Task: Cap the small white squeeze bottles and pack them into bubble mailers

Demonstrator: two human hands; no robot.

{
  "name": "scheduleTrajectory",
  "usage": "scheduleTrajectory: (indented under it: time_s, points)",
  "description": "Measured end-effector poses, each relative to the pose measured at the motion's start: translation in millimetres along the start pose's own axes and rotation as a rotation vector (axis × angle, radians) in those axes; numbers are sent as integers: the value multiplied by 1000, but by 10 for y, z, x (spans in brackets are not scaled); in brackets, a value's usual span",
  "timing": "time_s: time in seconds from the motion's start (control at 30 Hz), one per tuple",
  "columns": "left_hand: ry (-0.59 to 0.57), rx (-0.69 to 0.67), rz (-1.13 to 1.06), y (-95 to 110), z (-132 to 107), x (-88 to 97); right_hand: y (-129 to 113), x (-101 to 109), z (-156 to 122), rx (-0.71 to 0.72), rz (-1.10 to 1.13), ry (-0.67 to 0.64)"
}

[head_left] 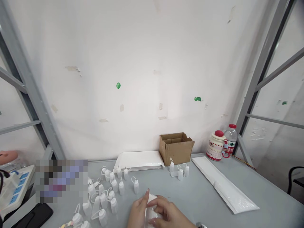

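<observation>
My left hand point(137, 211) and my right hand point(173, 212) meet at the front edge of the view. Between their fingers is a translucent white plastic piece point(149, 217), its exact kind hidden by the fingers. The left thumb points up along its side, and the right fingers curl over it. To the left of my hands stand several small white bottles with loop straps, the nearest being a small white bottle point(136, 186). Another group of such bottles point(180, 174) is farther right, before the cardboard box.
An open cardboard box point(179, 152) stands at the wall beside a stack of white padded mailers point(140, 158). Another white mailer point(225, 186) lies to the right. A cream jar point(215, 148) and a water bottle point(231, 139) are at the back right. A black phone point(35, 217) lies front left.
</observation>
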State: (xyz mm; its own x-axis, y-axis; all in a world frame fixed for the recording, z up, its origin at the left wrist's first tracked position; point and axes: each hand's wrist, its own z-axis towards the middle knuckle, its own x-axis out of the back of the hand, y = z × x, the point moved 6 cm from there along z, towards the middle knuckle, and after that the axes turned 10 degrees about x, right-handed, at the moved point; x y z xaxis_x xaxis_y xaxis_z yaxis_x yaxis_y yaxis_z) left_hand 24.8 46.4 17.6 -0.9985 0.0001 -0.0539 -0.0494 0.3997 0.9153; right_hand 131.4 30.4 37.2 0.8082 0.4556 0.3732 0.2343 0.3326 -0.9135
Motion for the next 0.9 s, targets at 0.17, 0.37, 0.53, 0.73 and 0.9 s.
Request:
scheduleTrajectory:
  time_s: [0.17, 0.37, 0.53, 0.73, 0.9]
  points:
    - [-8, -4, -86, 45, -2, 52, -148, 385, -25, 94, -107, 310]
    - [-4, 99, -241, 82, -58, 74, 185, 463, -35, -253, 54, 129]
    - [-118, 45, -340, 84, -69, -60, 274, 462, 31, -241, 243, 202]
    - [-198, -18, -355, 2, 12, -90, 155, 548, 27, -180, 375, 233]
    - [-231, 28, -379, 12, 19, -94, 78, 566, -1, -128, 439, 214]
